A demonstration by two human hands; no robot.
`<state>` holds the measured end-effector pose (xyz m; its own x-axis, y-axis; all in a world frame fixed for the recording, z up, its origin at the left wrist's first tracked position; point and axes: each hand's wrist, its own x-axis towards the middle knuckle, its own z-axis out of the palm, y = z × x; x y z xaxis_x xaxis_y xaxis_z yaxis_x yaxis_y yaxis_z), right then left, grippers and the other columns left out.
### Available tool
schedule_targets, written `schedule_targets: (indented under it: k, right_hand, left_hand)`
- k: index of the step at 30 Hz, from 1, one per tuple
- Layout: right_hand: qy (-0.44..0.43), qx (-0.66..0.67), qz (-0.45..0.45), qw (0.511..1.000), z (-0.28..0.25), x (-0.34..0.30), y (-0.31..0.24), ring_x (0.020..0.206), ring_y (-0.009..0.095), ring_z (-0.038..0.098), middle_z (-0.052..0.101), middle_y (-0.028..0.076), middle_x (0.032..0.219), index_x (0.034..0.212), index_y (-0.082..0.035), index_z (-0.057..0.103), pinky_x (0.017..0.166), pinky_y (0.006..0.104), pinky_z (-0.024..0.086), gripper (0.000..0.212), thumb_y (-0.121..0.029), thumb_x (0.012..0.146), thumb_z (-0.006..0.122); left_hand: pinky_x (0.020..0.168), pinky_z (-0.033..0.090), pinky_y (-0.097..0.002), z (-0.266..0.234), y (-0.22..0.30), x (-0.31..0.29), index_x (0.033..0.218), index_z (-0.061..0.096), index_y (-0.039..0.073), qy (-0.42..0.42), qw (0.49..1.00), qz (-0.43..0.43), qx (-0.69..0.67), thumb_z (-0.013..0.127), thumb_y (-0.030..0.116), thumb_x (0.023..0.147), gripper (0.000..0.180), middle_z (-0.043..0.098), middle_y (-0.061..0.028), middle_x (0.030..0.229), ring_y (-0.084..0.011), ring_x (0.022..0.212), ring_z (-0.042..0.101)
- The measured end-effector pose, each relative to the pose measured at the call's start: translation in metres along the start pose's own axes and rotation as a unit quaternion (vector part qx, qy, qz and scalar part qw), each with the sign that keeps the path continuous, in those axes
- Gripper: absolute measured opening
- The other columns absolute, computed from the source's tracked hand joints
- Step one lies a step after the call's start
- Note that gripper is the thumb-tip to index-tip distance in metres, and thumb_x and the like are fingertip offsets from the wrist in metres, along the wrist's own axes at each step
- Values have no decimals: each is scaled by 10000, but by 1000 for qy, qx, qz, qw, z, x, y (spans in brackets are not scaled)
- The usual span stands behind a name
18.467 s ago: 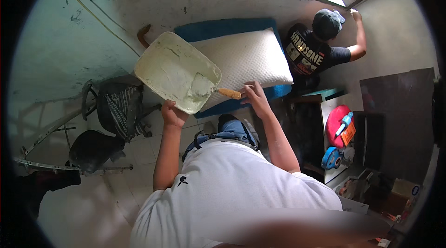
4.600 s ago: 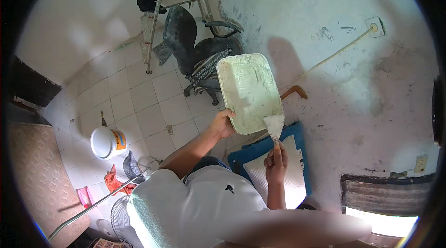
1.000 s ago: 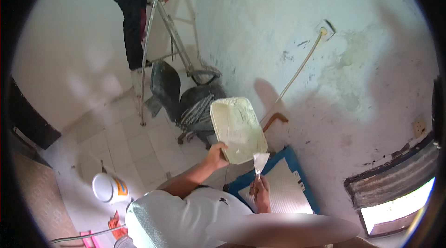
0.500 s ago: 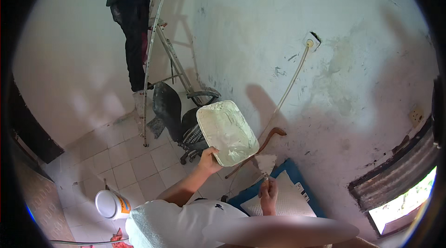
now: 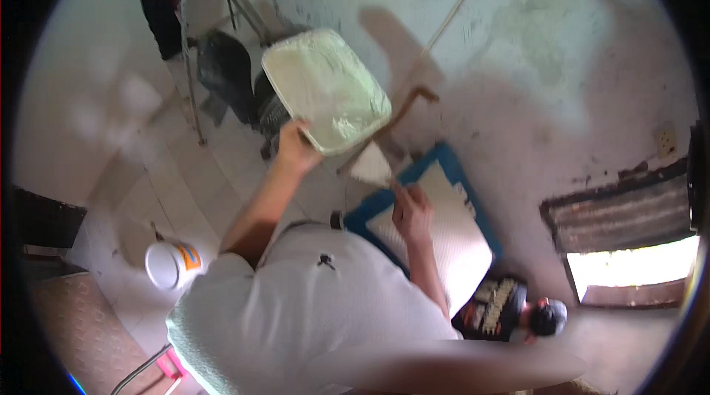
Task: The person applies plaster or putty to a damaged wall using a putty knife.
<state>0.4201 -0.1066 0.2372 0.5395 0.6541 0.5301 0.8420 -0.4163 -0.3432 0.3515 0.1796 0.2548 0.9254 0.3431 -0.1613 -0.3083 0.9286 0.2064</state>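
Note:
My left hand (image 5: 298,147) grips the near left corner of a pale rectangular tray (image 5: 274,69), held up in front of me and tilted. Whitish putty (image 5: 345,127) is smeared over its inside, thickest toward the near right corner. In my right hand (image 5: 414,211) is a putty knife (image 5: 371,166); its fingers are closed on the handle. The broad pale blade points up and left, just below the tray's near right edge in the picture. Whether blade and tray touch, I cannot tell.
A person in dark clothes (image 5: 157,7) stands by a metal ladder (image 5: 189,77), near a black office chair (image 5: 225,73). A white bucket (image 5: 164,265) is on the tiles. A curved wooden stick (image 5: 411,105) leans near a blue-edged white pad (image 5: 436,225). Another person (image 5: 494,310) is lower right.
My view has tipped downward, so tray and hands appear higher in the picture. The knife blade has turned leftward. A person in a black printed shirt has come into view at lower right.

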Motion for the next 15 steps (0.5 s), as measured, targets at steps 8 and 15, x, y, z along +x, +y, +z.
schedule_targets:
  k: [8,15]
  right_hand:
    - [18,91,186,978,-42,30,4,712,218,614,629,131,832,1177,1,633,621,295,466,328,-14,852,595]
    - [-9,43,121,992,-53,57,-9,551,145,572,639,118,692,1201,-44,657,585,300,478,326,-74,879,615]
  left_hand:
    - [1065,360,-572,-14,1,1,1380,423,52,4,990,15,141,577,149,682,721,509,-142,1338,-352,1270,461]
    - [1056,407,-488,-27,-31,-1,1399,357,4,-47,980,-21,193,566,57,701,731,513,-159,1316,-321,1249,495]
